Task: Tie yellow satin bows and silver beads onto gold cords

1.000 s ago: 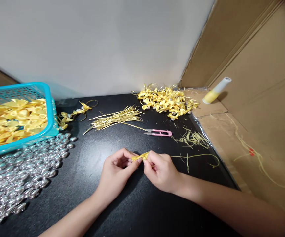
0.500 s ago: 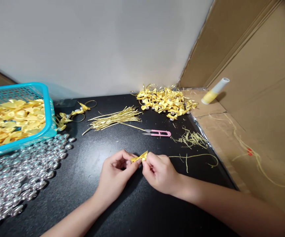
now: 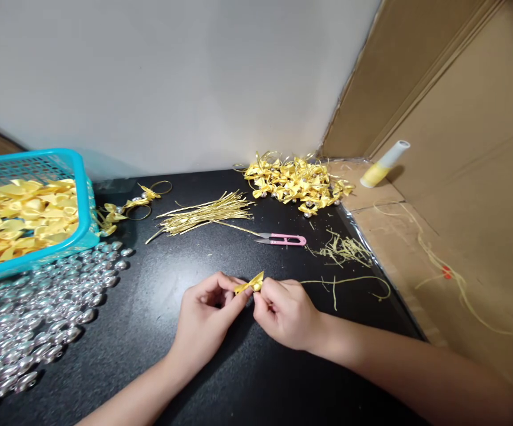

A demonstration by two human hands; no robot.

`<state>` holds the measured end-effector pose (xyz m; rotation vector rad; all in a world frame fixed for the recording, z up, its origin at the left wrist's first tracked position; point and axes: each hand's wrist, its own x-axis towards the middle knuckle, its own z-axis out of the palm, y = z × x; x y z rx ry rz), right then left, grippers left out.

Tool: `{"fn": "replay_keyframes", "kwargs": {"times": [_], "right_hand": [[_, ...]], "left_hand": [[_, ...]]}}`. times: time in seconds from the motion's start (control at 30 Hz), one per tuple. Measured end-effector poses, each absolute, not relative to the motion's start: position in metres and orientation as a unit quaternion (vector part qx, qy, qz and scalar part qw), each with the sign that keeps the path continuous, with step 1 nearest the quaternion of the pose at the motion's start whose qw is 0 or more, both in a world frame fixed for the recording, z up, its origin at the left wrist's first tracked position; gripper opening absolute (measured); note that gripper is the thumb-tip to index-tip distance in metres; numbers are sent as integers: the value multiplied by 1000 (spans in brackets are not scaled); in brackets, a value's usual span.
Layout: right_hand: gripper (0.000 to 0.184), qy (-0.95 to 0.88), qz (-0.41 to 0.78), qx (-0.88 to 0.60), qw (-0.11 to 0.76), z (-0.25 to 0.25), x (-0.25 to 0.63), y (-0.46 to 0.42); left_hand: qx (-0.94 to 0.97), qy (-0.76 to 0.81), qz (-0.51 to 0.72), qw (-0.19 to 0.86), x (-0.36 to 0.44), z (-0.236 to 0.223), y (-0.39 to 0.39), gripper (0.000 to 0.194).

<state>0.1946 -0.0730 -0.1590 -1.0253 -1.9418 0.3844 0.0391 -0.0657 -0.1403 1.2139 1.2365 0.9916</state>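
Over black tabletop (image 3: 149, 296) | pinching yellow bow (image 3: 257, 278) between left hand (image 3: 205, 319) and right hand (image 3: 289, 316), fingertip-close | likely light, soft, slippery; best gripped at centre | beyond: pink snips (image 3: 274, 236), gold ties (image 3: 209, 214); far left: turquoise basket (image 3: 82, 201)

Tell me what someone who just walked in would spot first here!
Probably the bright blue plastic basket full of yellow ribbon bows, at the left, with a big spread of shiny silver beads on the black table in front of it. Next might come the heap of yellow bows with silvery beads at the back, and the pink-handled metal snips lying nearer the middle.
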Motion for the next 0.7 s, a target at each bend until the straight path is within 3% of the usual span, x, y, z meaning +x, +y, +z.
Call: {"fn": "replay_keyframes", "kwargs": {"times": [0.7], "right_hand": [[30, -784, 130, -421, 437, -161, 194, -74]], "left_hand": [[531, 513, 420, 528, 38, -143, -66, 13]]}}
